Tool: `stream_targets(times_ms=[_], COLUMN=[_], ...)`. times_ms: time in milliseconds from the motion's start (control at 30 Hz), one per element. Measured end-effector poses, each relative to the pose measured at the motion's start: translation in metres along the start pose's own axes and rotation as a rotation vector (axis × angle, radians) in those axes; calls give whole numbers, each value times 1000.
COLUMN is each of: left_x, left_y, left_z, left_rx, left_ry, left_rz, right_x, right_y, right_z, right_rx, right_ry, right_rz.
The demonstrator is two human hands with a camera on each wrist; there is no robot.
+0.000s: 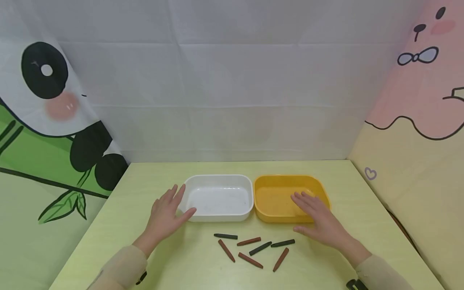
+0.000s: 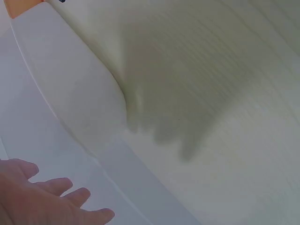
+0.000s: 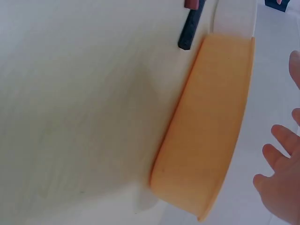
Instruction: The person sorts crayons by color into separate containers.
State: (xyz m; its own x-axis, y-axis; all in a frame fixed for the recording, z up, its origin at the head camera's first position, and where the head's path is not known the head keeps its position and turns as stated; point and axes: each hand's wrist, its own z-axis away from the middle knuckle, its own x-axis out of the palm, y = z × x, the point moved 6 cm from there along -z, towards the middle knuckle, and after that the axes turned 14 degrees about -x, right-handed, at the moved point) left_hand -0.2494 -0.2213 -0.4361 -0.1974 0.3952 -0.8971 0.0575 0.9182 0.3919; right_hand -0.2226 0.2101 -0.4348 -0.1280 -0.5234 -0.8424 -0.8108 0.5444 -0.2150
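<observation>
The person is sitting at a pale green table [image 1: 145,249] with both hands out flat and released, grasping nothing. The left hand [image 1: 164,215] is hovering just beside the left end of the white tray [image 1: 217,181], its fingers straight and spread, the thumb reaching toward the tray's near corner; from where I am standing I cannot tell whether it is actually touching the wall. The right hand [image 1: 319,221] is lying over the near right part of the yellow tray [image 1: 275,181], fingers stretched across its rim and pointing into the basin.

The two trays are sitting side by side in the middle of the table, their inner walls touching or nearly so, and both are looking bare inside.

In front of them, between the two forearms, a loose scatter of crayons is lying on the tabletop: a dark crayon [image 1: 225,236] nearest the white tray, a brown crayon [image 1: 248,241] beside it, and several more dark and brown ones fanning out toward the person. Neither hand is touching any of them
</observation>
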Motion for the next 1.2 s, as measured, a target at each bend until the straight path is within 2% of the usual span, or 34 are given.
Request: stream_targets(times_ms=[167, 433, 633, 733, 900, 1033, 1200], left_x=[2, 3, 2, 3, 4, 5, 10], left_y=[-5, -19, -29, -36, -49, -56, -63], left_z=[-1, -5, -13, -18, -26, -33, -37], left_rx=[-4, -81, -117, -170, -264, -292, -321], left_ry=[-3, -91, -114, -155, -207, -231, -300], left_rz=[87, 297, 386, 446, 539, 592, 739], right_x=[4, 9, 9, 9, 13, 20, 27], right_y=[-3, -3, -3, -3, -4, -2, 2], right_z=[5, 13, 16, 18, 20, 23, 26], right_rx=[-23, -8, 1, -10, -59, -50, -47], right_ry=[24, 94, 134, 144, 112, 59, 31], right_rz=[-40, -127, -227, -286, -403, -501, -550])
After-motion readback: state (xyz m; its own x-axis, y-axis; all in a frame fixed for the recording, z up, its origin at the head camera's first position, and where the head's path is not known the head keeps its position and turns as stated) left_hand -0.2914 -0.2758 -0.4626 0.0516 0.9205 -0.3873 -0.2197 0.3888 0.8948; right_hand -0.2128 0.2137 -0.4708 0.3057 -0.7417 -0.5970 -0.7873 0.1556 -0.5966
